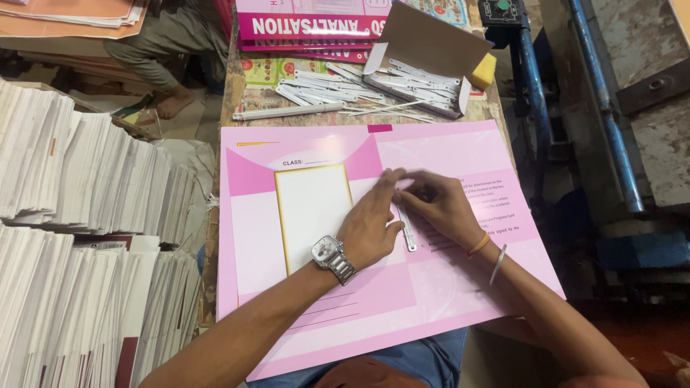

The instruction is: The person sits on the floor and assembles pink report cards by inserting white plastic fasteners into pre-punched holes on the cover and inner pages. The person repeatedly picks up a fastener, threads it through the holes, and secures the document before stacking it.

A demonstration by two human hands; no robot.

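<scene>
Left hand (370,226): fingers pressed flat on the pink folder (431,287), at 9 o'clock of the strip.
Right hand (442,205): pinches the white strip (407,230) top.
Tip: keeping the strip straight along the fold looks wise.

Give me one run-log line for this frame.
left hand: pressing pink folder | right hand: on white metal strip | box of strips: open, behind

The card sheet (431,287) is pink with a white, gold-bordered panel (313,215). The fastener strip (407,228) is white. The sponge (484,71) is yellow. The wristwatch (332,257) is silver.
</scene>
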